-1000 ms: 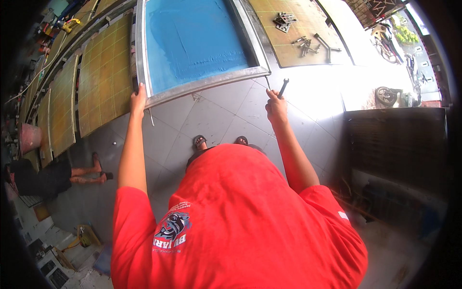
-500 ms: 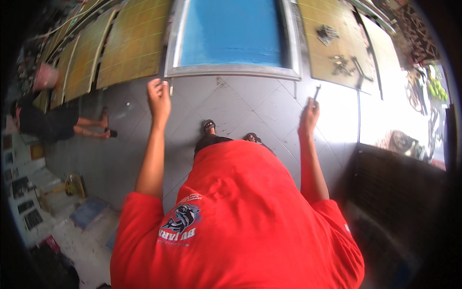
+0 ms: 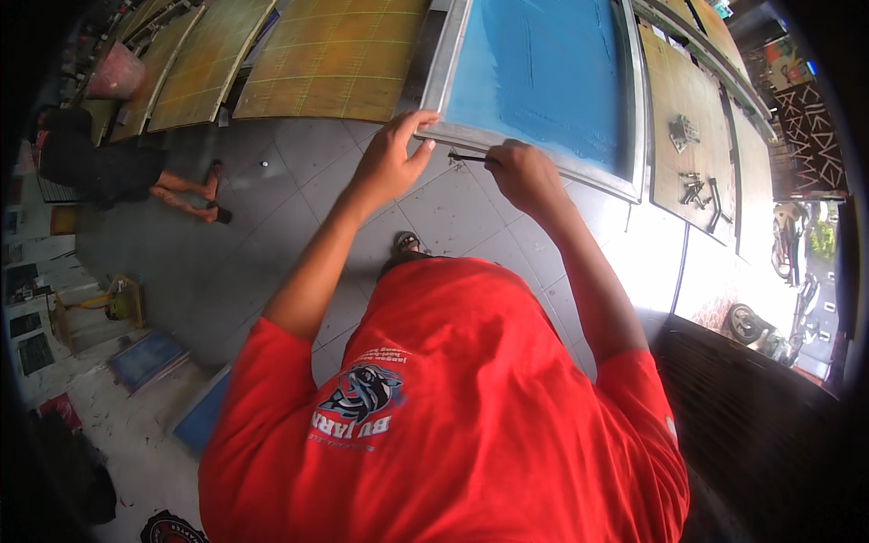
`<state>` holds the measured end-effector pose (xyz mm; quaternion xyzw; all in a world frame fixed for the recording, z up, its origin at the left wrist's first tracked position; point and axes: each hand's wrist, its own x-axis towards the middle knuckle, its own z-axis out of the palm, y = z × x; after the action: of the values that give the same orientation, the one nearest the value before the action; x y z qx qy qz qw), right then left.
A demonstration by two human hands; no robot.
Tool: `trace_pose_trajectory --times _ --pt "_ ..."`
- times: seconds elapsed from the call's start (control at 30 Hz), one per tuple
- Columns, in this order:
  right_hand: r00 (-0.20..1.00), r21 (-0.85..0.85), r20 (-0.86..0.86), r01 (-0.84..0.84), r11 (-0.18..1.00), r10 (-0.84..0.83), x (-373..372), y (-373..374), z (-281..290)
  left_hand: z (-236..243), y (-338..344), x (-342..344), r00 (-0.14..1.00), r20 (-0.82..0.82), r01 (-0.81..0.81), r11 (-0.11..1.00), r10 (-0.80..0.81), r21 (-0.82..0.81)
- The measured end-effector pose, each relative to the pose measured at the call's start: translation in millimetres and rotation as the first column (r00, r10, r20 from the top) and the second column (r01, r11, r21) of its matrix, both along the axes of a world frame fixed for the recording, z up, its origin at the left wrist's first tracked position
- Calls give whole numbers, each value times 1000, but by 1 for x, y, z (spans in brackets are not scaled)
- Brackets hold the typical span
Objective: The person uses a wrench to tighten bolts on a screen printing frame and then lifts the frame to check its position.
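A framed screen (image 3: 543,77) with a blue mesh and a pale metal frame lies ahead of me, tilted in view. My left hand (image 3: 395,161) is at its near left corner, fingers over the frame's edge and the thumb below. Just right of it, my right hand (image 3: 525,176) is closed around a thin dark rod-like tool (image 3: 467,157), close to the near frame rail. The tool's tip points left toward my left hand; its exact kind is not clear, and its other end is hidden in my fist.
Yellowish boards (image 3: 330,59) run along both sides of the screen. Metal clamps or brackets (image 3: 695,190) lie on the right board. A person in dark clothes (image 3: 100,158) is at the far left. A pink bucket (image 3: 116,72) stands behind, and a dark bench (image 3: 742,389) is at right.
Both hands have come together at the screen's near edge; the left now touches its corner. The tool has swung from pointing forward to pointing left. My view has turned, shifting the screen rightward.
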<state>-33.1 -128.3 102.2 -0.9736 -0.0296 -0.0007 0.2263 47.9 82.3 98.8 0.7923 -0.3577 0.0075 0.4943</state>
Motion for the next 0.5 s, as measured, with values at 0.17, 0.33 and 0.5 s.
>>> trace_pose_trajectory --times 0.17,0.33,0.5 --pt "999 -175 -41 -32 984 26 44 38 -8 -6 27 70 973 -220 63 998 -66 -22" --pt "997 -286 -70 -44 957 25 62 51 -13 -22 38 91 971 -192 141 990 -144 -26" --pt "994 -420 -85 -94 903 64 68 70 -7 -34 40 85 951 -214 220 975 -224 -42"
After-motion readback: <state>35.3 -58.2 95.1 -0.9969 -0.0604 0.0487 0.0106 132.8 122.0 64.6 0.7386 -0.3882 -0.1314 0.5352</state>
